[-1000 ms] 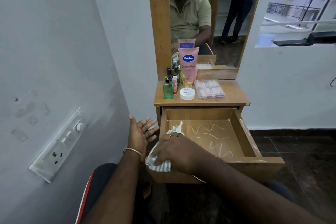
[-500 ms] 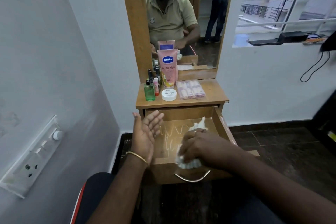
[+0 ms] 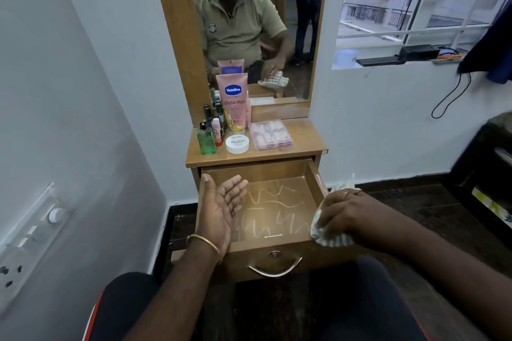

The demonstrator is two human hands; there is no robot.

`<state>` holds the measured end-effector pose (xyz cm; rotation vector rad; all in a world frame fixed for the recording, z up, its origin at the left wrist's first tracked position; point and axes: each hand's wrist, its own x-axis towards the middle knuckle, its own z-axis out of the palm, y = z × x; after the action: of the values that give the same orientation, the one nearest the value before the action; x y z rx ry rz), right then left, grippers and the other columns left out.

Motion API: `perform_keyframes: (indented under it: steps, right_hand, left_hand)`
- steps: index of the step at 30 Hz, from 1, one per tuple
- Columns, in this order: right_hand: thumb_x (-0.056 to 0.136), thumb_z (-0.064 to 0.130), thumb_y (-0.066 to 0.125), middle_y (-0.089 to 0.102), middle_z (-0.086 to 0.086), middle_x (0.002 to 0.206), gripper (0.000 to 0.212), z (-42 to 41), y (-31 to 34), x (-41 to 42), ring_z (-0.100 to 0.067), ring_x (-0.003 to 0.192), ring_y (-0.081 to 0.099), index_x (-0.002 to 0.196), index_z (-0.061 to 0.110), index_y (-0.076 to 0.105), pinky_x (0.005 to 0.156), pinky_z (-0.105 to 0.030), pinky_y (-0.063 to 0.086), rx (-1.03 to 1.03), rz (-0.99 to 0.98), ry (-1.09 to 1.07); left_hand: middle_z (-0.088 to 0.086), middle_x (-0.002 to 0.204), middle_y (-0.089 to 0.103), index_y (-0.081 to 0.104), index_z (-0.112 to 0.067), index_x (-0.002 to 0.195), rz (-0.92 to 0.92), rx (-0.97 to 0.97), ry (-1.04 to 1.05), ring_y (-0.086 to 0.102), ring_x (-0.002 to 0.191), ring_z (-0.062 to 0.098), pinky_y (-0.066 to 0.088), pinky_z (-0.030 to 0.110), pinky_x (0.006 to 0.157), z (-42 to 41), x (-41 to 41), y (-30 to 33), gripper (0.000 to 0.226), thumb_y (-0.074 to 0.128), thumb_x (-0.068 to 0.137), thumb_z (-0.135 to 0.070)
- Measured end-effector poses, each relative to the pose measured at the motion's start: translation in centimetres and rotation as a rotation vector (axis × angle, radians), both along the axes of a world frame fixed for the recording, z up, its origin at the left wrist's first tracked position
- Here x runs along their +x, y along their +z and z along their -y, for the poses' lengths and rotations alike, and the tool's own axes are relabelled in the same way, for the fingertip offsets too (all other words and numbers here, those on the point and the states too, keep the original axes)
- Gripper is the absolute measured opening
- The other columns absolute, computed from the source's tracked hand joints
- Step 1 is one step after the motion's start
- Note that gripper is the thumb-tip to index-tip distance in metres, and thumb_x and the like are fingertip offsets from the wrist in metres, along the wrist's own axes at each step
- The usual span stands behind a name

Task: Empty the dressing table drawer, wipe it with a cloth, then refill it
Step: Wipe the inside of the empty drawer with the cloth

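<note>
The wooden drawer (image 3: 277, 171) stands pulled out with nothing inside; pale zigzag streaks mark its floor. My left hand (image 3: 219, 207) is held flat and open along the drawer's left wall, palm facing right. My right hand (image 3: 343, 216) grips a white striped cloth (image 3: 331, 238) at the drawer's right front corner. On the table top (image 3: 307, 144) stand a pink Vaseline tube (image 3: 232, 104), a green bottle (image 3: 206, 141), a white round jar (image 3: 237, 144), a clear pink box (image 3: 270, 134) and several small bottles (image 3: 213, 116).
A mirror (image 3: 260, 22) rises behind the table top. A wall with a switch panel (image 3: 30, 241) is close on the left. A window ledge (image 3: 388, 61) holds dark devices at the right, and a dark shelf unit (image 3: 484, 174) stands at the far right.
My right hand has carried the cloth from the drawer's left front, across the front, to its right front corner. My left hand has shifted from outside the left wall to just inside it.
</note>
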<state>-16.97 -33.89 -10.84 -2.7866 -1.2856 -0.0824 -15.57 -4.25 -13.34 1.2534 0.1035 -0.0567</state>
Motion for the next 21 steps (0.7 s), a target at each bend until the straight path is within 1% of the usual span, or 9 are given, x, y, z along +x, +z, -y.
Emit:
perform_keyframes:
  steps: [2,4,6,8,10,13,17,20,21]
  right_hand:
    - [0.075,0.027,0.077,0.065,0.028,0.112,0.025,0.1,0.1,-0.4,-0.006,0.111,0.056,0.097,0.039,0.073,0.085,-0.042,0.052,0.005,0.045,0.004]
    - [0.078,0.029,0.071,0.067,0.024,0.114,0.024,-1.8,-0.1,-0.8,-0.01,0.111,0.058,0.1,0.038,0.073,0.09,-0.042,0.052,0.037,0.088,0.044]
    - [0.077,0.029,0.072,0.067,0.02,0.118,0.029,-5.1,-0.7,-1.2,-0.013,0.115,0.058,0.105,0.037,0.072,0.097,-0.036,0.041,0.082,0.082,0.099]
    - [0.076,0.03,0.075,0.068,0.018,0.117,0.028,-7.9,-1.3,-1.3,-0.014,0.117,0.057,0.103,0.037,0.072,0.094,-0.034,0.036,0.104,0.092,0.134]
    - [0.075,0.032,0.077,0.068,0.02,0.116,0.025,-8.5,-1.7,-1.3,-0.014,0.117,0.056,0.099,0.038,0.074,0.093,-0.034,0.039,0.131,0.108,0.123]
    - [0.076,0.027,0.077,0.067,0.019,0.117,0.028,-5.7,-2.3,-1.3,-0.013,0.116,0.056,0.103,0.036,0.073,0.091,-0.039,0.049,0.186,0.063,0.082]
    - [0.073,0.021,0.081,0.069,0.017,0.114,0.033,1.7,-2.4,-2.0,-0.012,0.111,0.059,0.103,0.031,0.074,0.091,-0.036,0.051,0.2,0.122,-0.053]
    - [0.087,0.024,0.065,0.071,0.016,0.109,0.015,6.2,-1.7,-2.9,-0.011,0.108,0.058,0.094,0.028,0.078,0.091,-0.029,0.048,0.23,0.185,-0.123]
    - [0.089,0.025,0.061,0.072,0.016,0.106,0.018,7.5,-1.5,-2.8,-0.01,0.105,0.059,0.091,0.027,0.078,0.09,-0.027,0.047,0.214,0.2,-0.144]
  left_hand:
    - [-0.001,0.126,0.067,0.057,-0.018,0.132,0.0,0.022,-0.02,0.059,0.121,0.012,0.037,0.036,0.105,1.4,0.1,0.4,0.089,0.01,0.084,-0.077]
    - [-0.003,0.123,0.068,0.059,-0.019,0.129,-0.01,0.043,-0.042,0.06,0.119,0.011,0.039,0.037,0.105,3.1,0.1,0.8,0.092,0.014,0.077,-0.081]
    - [-0.001,0.121,0.069,0.061,-0.018,0.126,-0.028,0.054,-0.06,0.061,0.117,0.012,0.039,0.039,0.106,4.9,0.3,1.1,0.093,0.017,0.074,-0.081]
    - [0.003,0.12,0.069,0.062,-0.015,0.122,-0.055,0.036,-0.078,0.062,0.116,0.014,0.039,0.041,0.108,6.2,0.6,1.4,0.09,0.02,0.074,-0.079]
    - [0.006,0.121,0.069,0.062,-0.013,0.121,-0.066,0.048,-0.088,0.062,0.116,0.015,0.039,0.042,0.109,6.8,0.8,1.5,0.09,0.022,0.073,-0.078]
    - [0.002,0.118,0.07,0.063,-0.016,0.122,-0.056,0.111,-0.085,0.063,0.115,0.014,0.04,0.041,0.104,6.9,0.8,1.0,0.091,0.018,0.074,-0.079]
    - [0.001,0.117,0.071,0.062,-0.015,0.125,-0.064,0.143,-0.114,0.063,0.115,0.015,0.042,0.036,0.096,6.8,0.7,0.6,0.092,0.016,0.075,-0.078]
    - [0.0,0.117,0.071,0.062,-0.016,0.125,-0.054,0.139,-0.135,0.063,0.114,0.013,0.043,0.034,0.095,6.6,0.6,0.5,0.092,0.015,0.077,-0.079]
    - [0.0,0.116,0.072,0.062,-0.016,0.124,-0.05,0.136,-0.136,0.063,0.114,0.013,0.043,0.034,0.096,6.6,0.6,0.4,0.091,0.014,0.079,-0.079]
